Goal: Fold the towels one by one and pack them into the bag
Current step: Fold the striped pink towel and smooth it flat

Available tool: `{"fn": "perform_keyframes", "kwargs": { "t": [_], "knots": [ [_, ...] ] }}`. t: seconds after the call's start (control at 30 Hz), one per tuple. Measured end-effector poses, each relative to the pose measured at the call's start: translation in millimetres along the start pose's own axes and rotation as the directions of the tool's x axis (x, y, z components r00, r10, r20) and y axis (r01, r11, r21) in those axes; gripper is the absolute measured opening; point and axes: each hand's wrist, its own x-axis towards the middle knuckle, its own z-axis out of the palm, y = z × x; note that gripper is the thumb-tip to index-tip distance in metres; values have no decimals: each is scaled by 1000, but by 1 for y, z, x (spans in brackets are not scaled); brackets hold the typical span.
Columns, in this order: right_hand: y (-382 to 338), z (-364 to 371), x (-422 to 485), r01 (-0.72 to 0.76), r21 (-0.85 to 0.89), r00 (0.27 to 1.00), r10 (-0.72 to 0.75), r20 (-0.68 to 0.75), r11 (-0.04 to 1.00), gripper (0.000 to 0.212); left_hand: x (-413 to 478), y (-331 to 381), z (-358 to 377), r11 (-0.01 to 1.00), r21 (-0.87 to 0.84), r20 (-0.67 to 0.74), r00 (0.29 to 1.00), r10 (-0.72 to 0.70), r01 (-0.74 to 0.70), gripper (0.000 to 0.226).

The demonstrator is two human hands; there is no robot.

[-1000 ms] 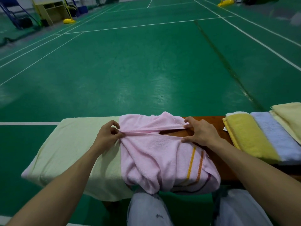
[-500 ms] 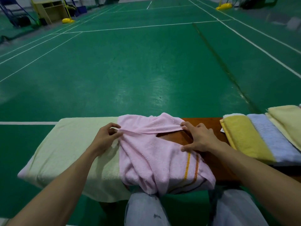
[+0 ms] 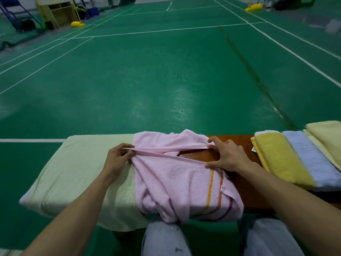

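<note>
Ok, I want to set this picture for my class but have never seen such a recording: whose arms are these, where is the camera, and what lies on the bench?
No machine here: a person works with bare hands. The one camera sits on their head, looking forward and down, so both arms reach in from below. They sit at a wooden bench on a green court floor. The left hand pinches two edges of the pink towel together; the right hand holds the same edges apart, fingers on the far one, thumb on the near one. The pink towel lies partly over a pale green towel spread on the bench's left part. On the right lie a folded yellow towel, a blue towel and a pale yellow towel. No bag is in view.
</note>
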Motion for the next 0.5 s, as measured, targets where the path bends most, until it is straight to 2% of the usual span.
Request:
{"fn": "perform_keyframes", "kwargs": {
  "t": [0.17, 0.27, 0.37, 0.5],
  "knots": [
    [-2, 4, -3, 52, -70, 989, -61, -132, 996, 54, 4, -7, -1, 1000, -26, -44, 999, -12, 11, 8],
    [-3, 9, -2, 90, -4, 977, -89, -195, 996, 41, 4, -8, -1, 1000, -25, -61, 998, -10, 8, 6],
    [2, 4, 4, 58, 132, 994, -45, -98, 990, 48, 3, -8, -1, 1000, -12, -75, 997, -4, 3, 7],
    [12, -9, 8, 109, 170, 985, -129, 113, 980, 74, 1, -6, 0, 1000, -11, -92, 996, -3, 2, 7]
  ]
}}
